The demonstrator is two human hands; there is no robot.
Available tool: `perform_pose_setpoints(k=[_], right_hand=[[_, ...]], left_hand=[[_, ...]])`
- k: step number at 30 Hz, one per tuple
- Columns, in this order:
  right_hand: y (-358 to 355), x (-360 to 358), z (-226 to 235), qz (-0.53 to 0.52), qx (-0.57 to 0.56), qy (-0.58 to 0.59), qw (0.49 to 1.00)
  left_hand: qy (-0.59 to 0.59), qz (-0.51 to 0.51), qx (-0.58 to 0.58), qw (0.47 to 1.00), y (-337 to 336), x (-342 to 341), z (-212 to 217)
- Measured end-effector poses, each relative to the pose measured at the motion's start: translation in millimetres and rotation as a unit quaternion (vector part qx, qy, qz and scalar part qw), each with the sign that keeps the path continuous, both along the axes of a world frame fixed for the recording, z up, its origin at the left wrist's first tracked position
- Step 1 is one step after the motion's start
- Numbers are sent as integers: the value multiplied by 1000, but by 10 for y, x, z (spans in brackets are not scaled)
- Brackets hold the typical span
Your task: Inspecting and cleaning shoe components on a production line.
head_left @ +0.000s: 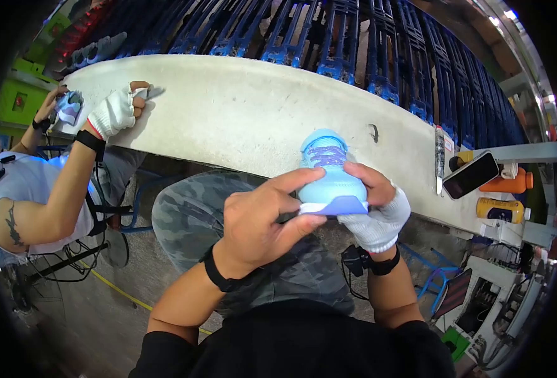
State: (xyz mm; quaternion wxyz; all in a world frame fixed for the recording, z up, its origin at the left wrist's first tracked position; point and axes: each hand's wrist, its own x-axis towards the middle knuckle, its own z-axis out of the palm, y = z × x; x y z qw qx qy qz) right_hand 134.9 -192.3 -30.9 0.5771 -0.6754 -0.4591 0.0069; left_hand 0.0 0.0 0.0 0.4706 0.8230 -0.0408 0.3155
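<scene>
Blue shoe (330, 176), one, pinched in the grip of both left hand (259, 220) and right hand (374, 208).

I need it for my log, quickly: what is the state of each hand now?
Left hand: bare, closed on the light blue shoe, gripping its near end.
Right hand: in a white fingerless glove, closed on the same shoe from the right side.

Small lt-blue sneaker (330, 173) w/ purple laces & sole, toe toward wearer, held above lap at bench edge.
</scene>
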Motion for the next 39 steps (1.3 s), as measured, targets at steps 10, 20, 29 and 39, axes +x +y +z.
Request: perform_pose_setpoints(k=[10,20,29,39], right_hand=[[372,-196,164,-25,-65,-72,995],[224,-205,-125,-88,-169,-13,982],[-81,-187,-94,-153,-223,-121,955],[-304,-158,433,0,-33,56,998]], left_hand=[[206,2,185,961,440,51,529],[207,17,46,977,616,-277,89],[178,-2,201,963,195,-165,347],[-109,36,17,993,-430,145,-438]])
